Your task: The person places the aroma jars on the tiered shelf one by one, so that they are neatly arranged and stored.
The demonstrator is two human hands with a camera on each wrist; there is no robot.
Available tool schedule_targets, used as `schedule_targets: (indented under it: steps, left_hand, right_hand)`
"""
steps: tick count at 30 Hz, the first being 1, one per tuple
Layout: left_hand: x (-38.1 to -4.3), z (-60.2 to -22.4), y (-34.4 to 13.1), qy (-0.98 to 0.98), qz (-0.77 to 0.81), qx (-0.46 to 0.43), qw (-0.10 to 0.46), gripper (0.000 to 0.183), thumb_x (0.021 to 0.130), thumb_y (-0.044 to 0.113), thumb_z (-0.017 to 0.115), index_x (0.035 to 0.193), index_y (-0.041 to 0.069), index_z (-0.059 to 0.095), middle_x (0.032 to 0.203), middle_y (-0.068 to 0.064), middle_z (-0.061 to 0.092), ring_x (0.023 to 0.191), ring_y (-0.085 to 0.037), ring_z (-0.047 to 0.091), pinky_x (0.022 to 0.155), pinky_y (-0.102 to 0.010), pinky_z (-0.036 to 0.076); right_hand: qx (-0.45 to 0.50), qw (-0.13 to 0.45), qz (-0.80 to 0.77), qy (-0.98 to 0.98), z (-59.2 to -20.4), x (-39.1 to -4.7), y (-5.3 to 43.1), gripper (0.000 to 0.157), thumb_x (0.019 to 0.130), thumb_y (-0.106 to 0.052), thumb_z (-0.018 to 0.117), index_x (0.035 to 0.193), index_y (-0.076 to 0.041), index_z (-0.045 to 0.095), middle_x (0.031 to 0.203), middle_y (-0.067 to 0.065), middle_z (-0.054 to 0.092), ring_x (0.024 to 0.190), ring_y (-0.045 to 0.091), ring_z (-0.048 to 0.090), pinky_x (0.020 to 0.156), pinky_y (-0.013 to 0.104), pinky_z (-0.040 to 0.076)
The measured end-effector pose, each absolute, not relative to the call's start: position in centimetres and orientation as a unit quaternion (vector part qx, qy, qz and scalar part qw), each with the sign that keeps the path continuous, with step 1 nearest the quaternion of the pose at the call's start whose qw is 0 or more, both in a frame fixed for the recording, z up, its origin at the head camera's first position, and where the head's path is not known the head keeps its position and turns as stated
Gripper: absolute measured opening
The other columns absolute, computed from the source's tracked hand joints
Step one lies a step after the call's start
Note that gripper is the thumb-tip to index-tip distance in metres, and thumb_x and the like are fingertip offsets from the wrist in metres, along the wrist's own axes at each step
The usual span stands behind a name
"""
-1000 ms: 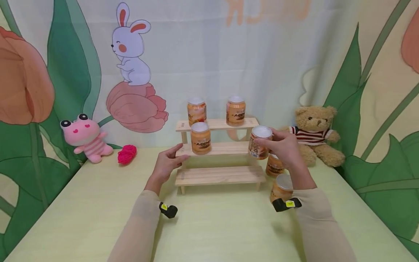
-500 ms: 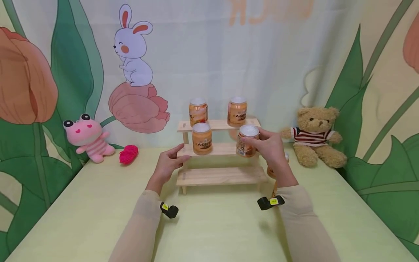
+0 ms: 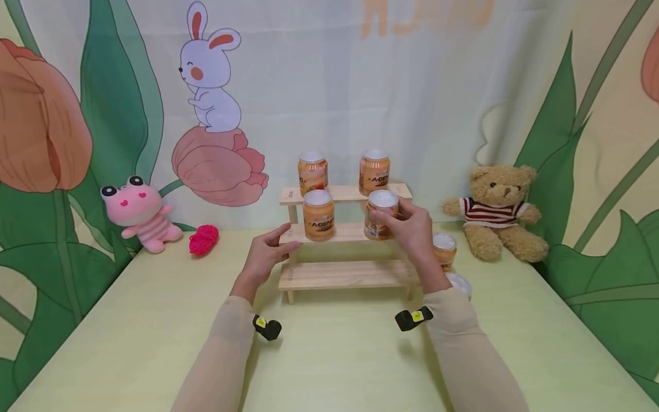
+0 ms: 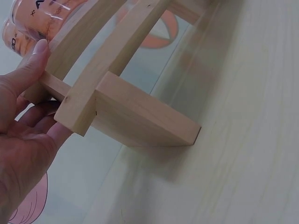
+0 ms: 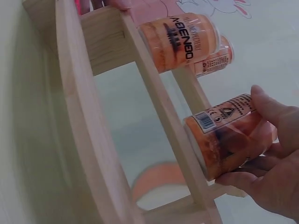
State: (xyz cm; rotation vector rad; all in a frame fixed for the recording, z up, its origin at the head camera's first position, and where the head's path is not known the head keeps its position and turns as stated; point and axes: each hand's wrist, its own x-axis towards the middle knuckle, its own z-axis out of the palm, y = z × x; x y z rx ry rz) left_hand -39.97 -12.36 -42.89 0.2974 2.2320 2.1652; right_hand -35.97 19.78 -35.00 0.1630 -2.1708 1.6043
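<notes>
My right hand (image 3: pixel 413 229) grips an orange printed can (image 5: pixel 224 140) with a pale lid, thumb on one side and fingers on the other. The can is upright at the right part of the middle shelf of a three-tier wooden rack (image 3: pixel 350 274); its base appears to touch the board. My left hand (image 3: pixel 262 257) holds the left end of that middle shelf (image 4: pixel 77 107), thumb above and fingers below. Another can (image 3: pixel 319 216) stands on the left of this shelf. On the top shelf are a left can (image 3: pixel 312 173) and a right can (image 3: pixel 374 171).
Right of the rack, a can (image 3: pixel 444 252) stands on the table (image 3: pixel 329 355), with another can (image 3: pixel 458 284) partly behind my right forearm. A teddy bear (image 3: pixel 496 214) sits back right. A pink frog plush (image 3: pixel 141 214) and red yarn (image 3: pixel 203 240) lie back left.
My right hand has carried its can leftward from beyond the rack's right end to the middle shelf and slightly lowered it there. The left hand stays on the shelf's end.
</notes>
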Motion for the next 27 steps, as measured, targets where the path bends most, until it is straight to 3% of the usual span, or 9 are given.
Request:
schedule_targets:
  steps: [4,12,21,27]
  left_hand:
    - [-39.98,-42.76,-12.34,0.715,0.693,0.091,0.008,0.067,0.089,0.020,0.078,0.150,0.019,0.049,0.155,-0.007,0.043,0.128,-0.027,0.054,0.101,-0.044,0.048]
    - [-39.97,-42.84,-12.34,0.714,0.694,0.087,0.006,0.068,0.088,0.021,0.079,0.149,0.019,0.050,0.152,-0.007,0.047,0.125,-0.026,0.056,0.100,-0.043,0.049]
    - [-40.02,-42.84,-12.26,0.716,0.692,0.090,0.013,0.067,0.090,0.019,0.077,0.150,0.020,0.049,0.156,-0.006,0.040,0.128,-0.028,0.054,0.101,-0.044,0.048]
    - [-39.92,-42.70,-12.40,0.713,0.696,0.087,0.015,0.066,0.091,0.016,0.075,0.151,0.020,0.047,0.155,-0.007,0.041,0.128,-0.028,0.053,0.101,-0.045,0.047]
  right_hand:
    - [0.061,0.227,0.579,-0.781,-35.26,-36.17,19.33,0.065,0.083,-0.030,0.084,0.140,-0.013,0.060,0.122,0.012,0.069,0.108,0.020,0.065,0.083,0.030,0.055]
    - [0.080,0.184,0.547,-0.812,-35.21,-35.89,19.27,0.072,0.092,-0.015,0.075,0.154,-0.011,0.039,0.138,0.018,0.058,0.122,0.032,0.059,0.096,0.045,0.052]
    - [0.065,0.200,0.541,-0.814,-35.63,-35.84,18.96,0.074,0.090,-0.008,0.076,0.154,-0.013,0.040,0.135,0.020,0.060,0.120,0.031,0.061,0.094,0.042,0.053]
    - [0.079,0.172,0.532,-0.825,-35.44,-35.93,19.34,0.083,0.091,-0.010,0.074,0.159,-0.009,0.027,0.148,0.020,0.047,0.131,0.035,0.051,0.102,0.044,0.048]
